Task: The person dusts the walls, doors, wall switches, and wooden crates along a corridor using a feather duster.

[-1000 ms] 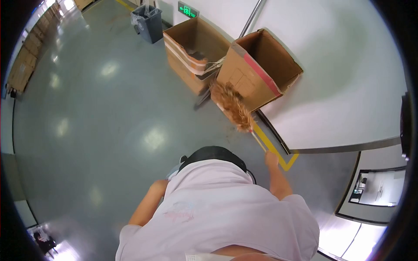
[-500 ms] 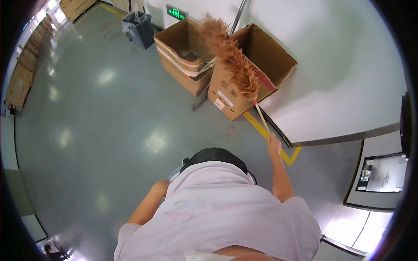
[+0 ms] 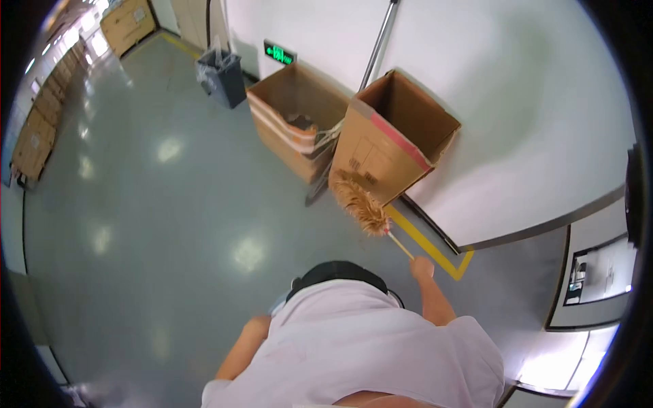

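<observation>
A feather duster (image 3: 360, 203) with brown plumes and a thin pale handle is in my right hand (image 3: 422, 267), whose fingers are wrapped round the handle's end. The duster points forward and left, low in front of the taller cardboard box (image 3: 377, 151); whether its tip touches the box I cannot tell. That box stands open-topped against the wall. Beside it on the left is a second open cardboard box (image 3: 282, 146) with white and orange bands and some dark content. My left arm (image 3: 246, 345) hangs at my side; the left hand is hidden behind my body.
A grey bin (image 3: 224, 80) with a plastic liner stands farther left along the white wall (image 3: 517, 122). Between the boxes leans a metal pole (image 3: 378, 46). A green exit sign (image 3: 279, 52) is on the wall, and yellow tape (image 3: 428, 243) marks the grey floor (image 3: 170, 224).
My right hand has come down and closer to my body. The duster has dropped from above the taller box's opening to low before its front. The view has tilted slightly upward.
</observation>
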Motion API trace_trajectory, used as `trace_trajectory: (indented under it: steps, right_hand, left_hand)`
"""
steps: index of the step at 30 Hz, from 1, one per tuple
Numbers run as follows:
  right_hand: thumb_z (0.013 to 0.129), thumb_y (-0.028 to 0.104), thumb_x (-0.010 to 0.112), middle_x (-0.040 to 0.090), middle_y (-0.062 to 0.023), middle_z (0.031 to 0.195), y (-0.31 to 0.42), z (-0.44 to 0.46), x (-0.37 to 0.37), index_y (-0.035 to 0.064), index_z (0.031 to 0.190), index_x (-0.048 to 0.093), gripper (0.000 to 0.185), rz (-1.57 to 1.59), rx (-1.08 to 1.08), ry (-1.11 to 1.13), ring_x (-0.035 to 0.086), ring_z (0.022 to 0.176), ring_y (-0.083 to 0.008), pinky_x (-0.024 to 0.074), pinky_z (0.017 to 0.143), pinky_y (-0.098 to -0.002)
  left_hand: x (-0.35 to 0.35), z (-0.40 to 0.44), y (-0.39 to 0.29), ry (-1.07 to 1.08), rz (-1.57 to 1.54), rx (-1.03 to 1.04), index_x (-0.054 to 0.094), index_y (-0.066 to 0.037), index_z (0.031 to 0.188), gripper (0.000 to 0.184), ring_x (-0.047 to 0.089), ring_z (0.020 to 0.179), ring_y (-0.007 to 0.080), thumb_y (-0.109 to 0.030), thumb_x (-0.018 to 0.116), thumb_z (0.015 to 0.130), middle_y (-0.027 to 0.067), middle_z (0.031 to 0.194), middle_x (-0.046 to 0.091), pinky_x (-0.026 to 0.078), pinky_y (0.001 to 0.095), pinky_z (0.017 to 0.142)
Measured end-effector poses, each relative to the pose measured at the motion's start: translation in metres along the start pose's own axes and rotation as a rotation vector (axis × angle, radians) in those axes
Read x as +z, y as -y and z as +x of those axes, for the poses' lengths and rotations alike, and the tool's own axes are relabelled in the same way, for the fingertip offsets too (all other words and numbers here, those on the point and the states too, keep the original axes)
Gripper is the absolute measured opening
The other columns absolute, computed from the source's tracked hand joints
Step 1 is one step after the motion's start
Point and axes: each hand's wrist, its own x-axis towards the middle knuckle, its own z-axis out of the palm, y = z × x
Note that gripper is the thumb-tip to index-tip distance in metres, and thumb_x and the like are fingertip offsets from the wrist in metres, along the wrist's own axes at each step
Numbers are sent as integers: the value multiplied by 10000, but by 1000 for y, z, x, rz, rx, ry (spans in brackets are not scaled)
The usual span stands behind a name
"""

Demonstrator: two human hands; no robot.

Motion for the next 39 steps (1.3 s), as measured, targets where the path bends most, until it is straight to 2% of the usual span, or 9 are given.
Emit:
trace_trajectory:
  steps: [5,10,14,17,22,28,31,35,39]
  right_hand:
    - [819,368,480,609,-156,834,22,-6,-42,79,834,598,313,218,-194,-215,583,787,-345,451,670,-442]
    - [823,287,529,441,-77,516,47,-6,-126,34,700,510,282,649,-181,-651,434,483,-180,329,459,-336]
    - [838,259,516,388,16,515,39,-11,-191,48,677,502,266,1024,-127,-930,340,483,-70,276,432,-251]
    - [867,257,463,385,39,533,4,3,-225,65,689,505,265,1108,-51,-1177,321,460,-43,256,401,-214]
    - [885,252,379,392,9,562,-73,46,-273,47,737,523,292,1335,54,-1401,352,530,-81,290,469,-247]
    - [890,254,360,423,-31,619,-117,111,-378,8,771,513,313,1339,182,-1657,385,560,-112,331,500,-268]
    - [892,257,362,428,-36,629,-124,146,-427,2,793,513,312,1407,148,-1701,392,571,-115,350,518,-267]
    - [895,245,354,477,-73,656,-109,203,-500,0,807,511,303,1530,51,-1627,451,601,-162,381,541,-303]
    - [890,210,368,560,-179,740,-80,275,-539,10,817,491,246,1082,-95,-1732,542,686,-314,416,591,-400]
  left_hand:
    - [-9,-2,12,-7,34,72,603,-14,953,345,565,917,346,-257,551,714,203,982,584,452,406,778]
    - [-80,-13,-13,153,306,394,570,-25,1044,393,541,965,347,-263,556,731,193,1021,575,436,406,812]
    - [-162,-95,-73,-735,-259,1275,495,-65,1145,553,552,888,306,-259,705,672,166,1048,551,464,366,724]
    - [-169,-135,-123,-1036,-758,2042,535,-53,1043,364,546,886,309,-231,643,744,157,1044,552,473,391,711]
    - [-179,-189,-164,-734,-1261,2483,533,-26,847,313,526,746,286,-324,437,848,115,866,538,441,440,574]
    - [-220,-184,-207,-698,-1092,2432,540,-52,814,249,533,757,278,-281,449,845,100,862,542,464,446,632]
    - [-260,-163,-211,-606,-401,2542,551,-76,796,224,501,774,272,-265,448,860,83,866,538,450,407,643]
    - [-268,-123,-261,-868,-486,2771,548,-117,715,197,514,659,227,-216,446,851,42,749,564,432,343,611]
    - [-288,-111,-294,-803,-282,2860,514,-118,718,162,505,686,239,-181,440,847,44,748,562,426,353,630]
